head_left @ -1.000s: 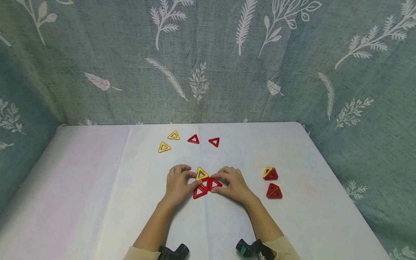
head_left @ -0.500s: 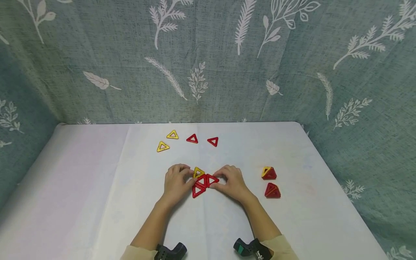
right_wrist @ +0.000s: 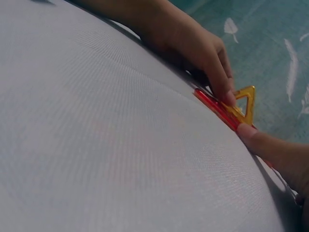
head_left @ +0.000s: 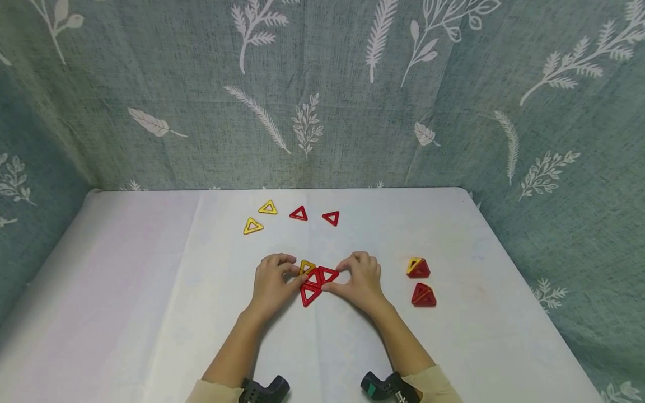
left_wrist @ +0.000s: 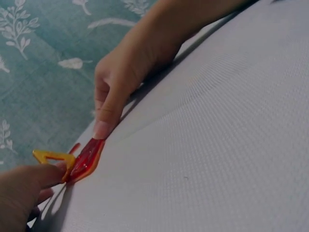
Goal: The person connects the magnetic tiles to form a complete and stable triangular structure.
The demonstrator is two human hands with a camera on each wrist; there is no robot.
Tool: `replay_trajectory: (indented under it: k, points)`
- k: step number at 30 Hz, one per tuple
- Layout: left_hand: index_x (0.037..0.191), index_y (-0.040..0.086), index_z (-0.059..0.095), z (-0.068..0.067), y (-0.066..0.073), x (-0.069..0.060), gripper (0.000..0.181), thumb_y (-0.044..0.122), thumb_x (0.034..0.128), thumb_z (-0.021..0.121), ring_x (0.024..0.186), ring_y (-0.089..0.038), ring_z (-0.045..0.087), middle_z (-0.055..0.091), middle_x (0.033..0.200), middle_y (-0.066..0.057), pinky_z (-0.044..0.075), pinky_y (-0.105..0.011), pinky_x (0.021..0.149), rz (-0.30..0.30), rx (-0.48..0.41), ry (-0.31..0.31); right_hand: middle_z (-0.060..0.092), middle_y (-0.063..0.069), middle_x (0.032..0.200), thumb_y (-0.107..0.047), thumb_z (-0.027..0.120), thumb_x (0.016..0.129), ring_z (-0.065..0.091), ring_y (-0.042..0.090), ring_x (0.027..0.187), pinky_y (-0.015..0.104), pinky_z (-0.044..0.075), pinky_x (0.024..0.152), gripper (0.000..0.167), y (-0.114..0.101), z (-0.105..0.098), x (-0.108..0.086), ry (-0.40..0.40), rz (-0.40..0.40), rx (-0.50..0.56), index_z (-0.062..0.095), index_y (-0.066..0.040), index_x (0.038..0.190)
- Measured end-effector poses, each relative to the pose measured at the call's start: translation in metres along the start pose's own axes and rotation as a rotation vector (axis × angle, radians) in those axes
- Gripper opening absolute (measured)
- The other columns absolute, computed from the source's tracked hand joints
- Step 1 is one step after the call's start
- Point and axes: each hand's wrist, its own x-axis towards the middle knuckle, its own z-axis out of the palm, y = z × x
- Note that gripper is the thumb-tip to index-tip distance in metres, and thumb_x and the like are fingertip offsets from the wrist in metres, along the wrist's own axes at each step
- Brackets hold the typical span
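Several triangle tiles are joined edge to edge between the hands: a yellow triangle at the upper left, a red middle one, a red right one and a red lower one. My left hand pinches the cluster near the yellow and middle pieces. In the left wrist view the yellow tile tilts up from the red ones. My right hand pinches the right red triangle by its outer corner with thumb and finger.
Two yellow triangles and two red triangles lie loose farther back on the white table. At the right stand two small pyramids, one red and yellow, one mostly red. Patterned cloth rises behind.
The yellow triangle has tipped up from its flatter position. The joined red tiles have shifted slightly left and turned, with the right hand moving a little alongside.
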Motion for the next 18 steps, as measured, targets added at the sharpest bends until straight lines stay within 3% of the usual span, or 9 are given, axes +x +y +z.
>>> replay_trajectory:
  k: [5,8,13,18]
  points:
    - [0.088,0.008,0.073,-0.0018,0.0012,-0.0003,0.015,0.023,0.0815,0.073,0.120,-0.026,0.042,0.059,0.114,-0.004,0.027,-0.050,0.105,0.021,-0.030,-0.019,0.050,0.012,0.118,-0.039,0.086,0.063,0.041,0.029,0.108,0.047,0.035,0.086,0.041,-0.0022,-0.0008,0.0001,0.009,0.070,0.041,0.067,-0.011,0.087]
    - [0.089,0.008,0.073,-0.0027,0.0017,-0.0011,0.015,0.021,0.0816,0.072,0.119,-0.027,0.043,0.059,0.113,-0.005,0.026,-0.051,0.105,0.033,-0.039,-0.019,0.051,0.013,0.117,-0.038,0.086,0.064,0.041,0.030,0.108,0.049,0.035,0.088,0.042,-0.0019,-0.0002,-0.0005,0.013,0.064,0.058,0.066,-0.009,0.088]
    - [0.089,0.008,0.073,-0.0037,0.0008,-0.0021,0.015,0.021,0.0814,0.073,0.117,-0.027,0.044,0.060,0.112,-0.005,0.026,-0.052,0.104,0.046,-0.036,-0.010,0.054,0.010,0.109,-0.039,0.085,0.065,0.045,0.028,0.103,0.047,0.034,0.087,0.041,0.0020,0.0021,-0.0002,0.028,-0.049,0.068,0.064,-0.010,0.085]
    - [0.093,0.009,0.074,-0.0035,-0.0002,-0.0025,0.017,0.023,0.0831,0.072,0.118,-0.025,0.045,0.061,0.113,-0.004,0.026,-0.051,0.105,0.057,-0.038,-0.023,0.057,0.006,0.103,-0.028,0.086,0.066,0.047,0.024,0.098,0.043,0.035,0.084,0.032,0.0055,0.0030,-0.0003,0.067,-0.180,0.140,0.064,-0.010,0.081]
